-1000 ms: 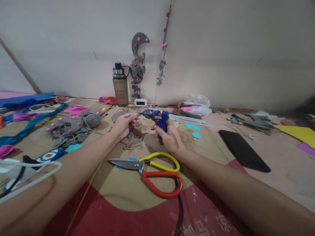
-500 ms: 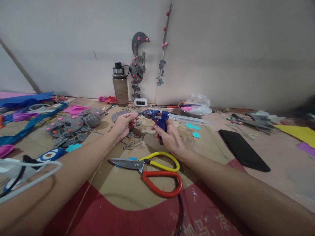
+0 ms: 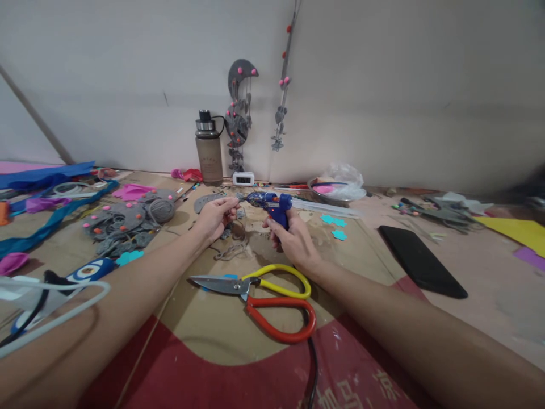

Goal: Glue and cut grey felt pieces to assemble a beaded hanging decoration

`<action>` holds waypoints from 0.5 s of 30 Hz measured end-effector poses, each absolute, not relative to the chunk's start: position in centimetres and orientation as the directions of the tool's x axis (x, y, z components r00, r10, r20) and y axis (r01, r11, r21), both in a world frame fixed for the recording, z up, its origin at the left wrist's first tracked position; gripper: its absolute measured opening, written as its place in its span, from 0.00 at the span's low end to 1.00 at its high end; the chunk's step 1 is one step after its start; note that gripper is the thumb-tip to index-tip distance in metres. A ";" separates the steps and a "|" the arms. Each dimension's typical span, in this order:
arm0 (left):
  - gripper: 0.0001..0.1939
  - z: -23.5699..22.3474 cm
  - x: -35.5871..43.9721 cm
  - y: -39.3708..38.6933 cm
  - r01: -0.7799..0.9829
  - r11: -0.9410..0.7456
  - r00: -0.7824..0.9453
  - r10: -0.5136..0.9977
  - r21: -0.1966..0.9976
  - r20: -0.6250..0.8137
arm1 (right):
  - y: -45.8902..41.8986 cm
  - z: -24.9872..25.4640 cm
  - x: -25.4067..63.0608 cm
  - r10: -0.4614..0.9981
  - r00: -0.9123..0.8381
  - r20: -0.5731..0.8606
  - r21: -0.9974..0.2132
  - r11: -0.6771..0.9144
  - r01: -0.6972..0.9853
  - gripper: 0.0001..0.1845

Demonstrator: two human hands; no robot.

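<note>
My right hand (image 3: 292, 236) is wrapped round the handle of a blue hot glue gun (image 3: 279, 209), whose small red light is lit and whose clear glue stick (image 3: 323, 207) sticks out behind. The gun's nozzle points left, close to the fingertips of my left hand (image 3: 219, 216). Between thumb and forefinger, that hand pinches a small grey felt piece (image 3: 240, 197); its shape is too small to make out. Below it, grey yarn (image 3: 232, 250) lies loosely on the cardboard (image 3: 204, 335). Scissors with one yellow and one red handle (image 3: 281, 321) lie nearer to me.
A water bottle (image 3: 209, 153) and a small digital clock (image 3: 243, 179) stand by the wall. Grey felt shapes with pompoms (image 3: 123, 216) lie left, turquoise flowers (image 3: 339, 234) and a black phone (image 3: 421, 261) right. A metal bowl (image 3: 336, 199) holds a plastic bag. Grey felt garlands (image 3: 237, 122) hang behind.
Both hands and the glue gun stay almost still, with the nozzle beside the felt piece. The whole view has shifted very slightly.
</note>
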State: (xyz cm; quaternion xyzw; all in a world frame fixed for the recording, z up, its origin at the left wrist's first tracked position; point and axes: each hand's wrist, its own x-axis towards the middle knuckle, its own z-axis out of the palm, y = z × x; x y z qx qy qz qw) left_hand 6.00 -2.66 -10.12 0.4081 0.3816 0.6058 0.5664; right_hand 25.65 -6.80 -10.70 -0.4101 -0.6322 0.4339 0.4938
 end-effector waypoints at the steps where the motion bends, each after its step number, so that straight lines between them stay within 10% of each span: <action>1: 0.13 -10.1 6.0 -2.7 -0.377 -0.067 -0.030 0.998 0.924 0.060 | -6.8 -10.7 25.6 0.947 -0.175 0.270 -0.954 0.288 0.086 0.19; 15: 0.12 -10.1 6.0 -2.6 -0.354 -0.069 -0.015 0.998 0.933 0.068 | -6.9 -10.7 25.7 0.949 -0.178 0.262 -0.951 0.285 0.117 0.18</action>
